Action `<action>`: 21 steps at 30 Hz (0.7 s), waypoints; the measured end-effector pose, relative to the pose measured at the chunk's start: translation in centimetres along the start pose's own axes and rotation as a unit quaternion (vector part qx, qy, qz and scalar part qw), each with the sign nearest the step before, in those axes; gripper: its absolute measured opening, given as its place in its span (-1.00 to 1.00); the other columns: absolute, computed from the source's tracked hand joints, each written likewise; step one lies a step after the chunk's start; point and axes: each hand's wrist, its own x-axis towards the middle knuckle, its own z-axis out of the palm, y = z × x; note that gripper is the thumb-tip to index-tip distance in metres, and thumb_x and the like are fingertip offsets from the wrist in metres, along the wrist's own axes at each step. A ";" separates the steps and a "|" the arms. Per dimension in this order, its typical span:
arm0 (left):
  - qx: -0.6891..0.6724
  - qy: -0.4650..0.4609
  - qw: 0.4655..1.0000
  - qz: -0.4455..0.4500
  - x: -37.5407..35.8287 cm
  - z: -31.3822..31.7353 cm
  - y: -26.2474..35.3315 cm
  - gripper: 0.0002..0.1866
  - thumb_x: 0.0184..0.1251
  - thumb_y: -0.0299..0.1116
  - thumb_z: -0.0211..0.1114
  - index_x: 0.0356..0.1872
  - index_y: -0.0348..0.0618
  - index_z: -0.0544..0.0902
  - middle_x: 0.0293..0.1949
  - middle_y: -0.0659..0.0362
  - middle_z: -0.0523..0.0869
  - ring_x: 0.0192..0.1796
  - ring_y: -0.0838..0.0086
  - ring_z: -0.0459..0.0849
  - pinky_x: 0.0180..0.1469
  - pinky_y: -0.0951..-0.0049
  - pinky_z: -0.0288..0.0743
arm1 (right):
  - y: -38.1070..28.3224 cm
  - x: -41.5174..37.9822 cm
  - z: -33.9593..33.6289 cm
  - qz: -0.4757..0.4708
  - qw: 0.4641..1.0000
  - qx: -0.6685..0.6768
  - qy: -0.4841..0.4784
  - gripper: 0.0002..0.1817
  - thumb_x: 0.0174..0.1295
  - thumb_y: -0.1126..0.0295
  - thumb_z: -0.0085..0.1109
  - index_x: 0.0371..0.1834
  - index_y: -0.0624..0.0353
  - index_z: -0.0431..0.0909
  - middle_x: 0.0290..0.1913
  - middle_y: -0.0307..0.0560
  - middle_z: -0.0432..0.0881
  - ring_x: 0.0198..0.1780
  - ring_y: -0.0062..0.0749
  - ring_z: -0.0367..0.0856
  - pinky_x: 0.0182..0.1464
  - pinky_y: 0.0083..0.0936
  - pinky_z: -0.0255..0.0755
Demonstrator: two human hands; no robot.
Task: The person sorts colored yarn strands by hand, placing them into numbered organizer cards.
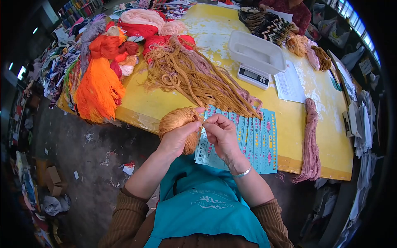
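A bundle of golden-tan yarn [180, 120] hangs at the table's front edge, held in my left hand [180, 137], whose thumb and fingers close on its right side. My right hand [221, 131] is beside it, thumb and forefinger pinched at a thin strand next to the left fingertips. Under and right of my right hand lie turquoise cards [269, 142] with rows of holes and coloured thread samples. Behind the hands, long brown and mauve skeins [186, 74] spread over the yellow table [140, 118].
Orange skeins [97, 87] and red and pink ones lie at the left. A scale [253, 77] with a white tub [256, 51] stands behind the cards, near a printed sheet [290, 84]. A mauve skein [310, 144] hangs over the right front edge. Another person [289, 12] is across the table.
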 end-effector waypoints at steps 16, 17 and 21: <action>-0.006 -0.006 1.000 -0.003 0.1 -0.1 0.0 -0.55 0.28 -0.52 0.24 0.21 -0.29 0.50 0.06 0.17 0.62 0.04 0.56 0.58 0.12 0.47 0.47 | 0.4 0.4 -0.3 0.002 0.997 0.079 -0.010 -0.93 0.21 0.52 0.23 -0.33 0.12 0.53 -0.57 -0.34 0.47 -0.65 -0.74 0.26 -0.63 -0.75 0.04; -0.016 0.008 1.000 -0.015 0.0 -0.3 -0.1 -0.59 0.27 -0.51 0.23 0.17 -0.30 0.53 0.03 0.16 0.63 0.05 0.53 0.59 0.13 0.46 0.47 | 0.4 0.5 -0.3 0.009 0.995 0.103 -0.006 -0.94 0.21 0.53 0.22 -0.32 0.13 0.53 -0.58 -0.34 0.45 -0.65 -0.74 0.25 -0.64 -0.74 0.02; -0.006 0.007 0.998 -0.064 0.1 -1.2 0.2 -0.69 0.24 -0.50 0.21 0.01 -0.33 0.62 -0.05 0.13 0.68 0.05 0.46 0.61 0.17 0.42 0.44 | -1.1 0.4 -0.4 0.041 0.993 0.114 -0.014 -0.95 0.23 0.53 0.20 -0.30 0.17 0.52 -0.57 -0.35 0.42 -0.68 -0.75 0.19 -0.66 -0.72 -0.03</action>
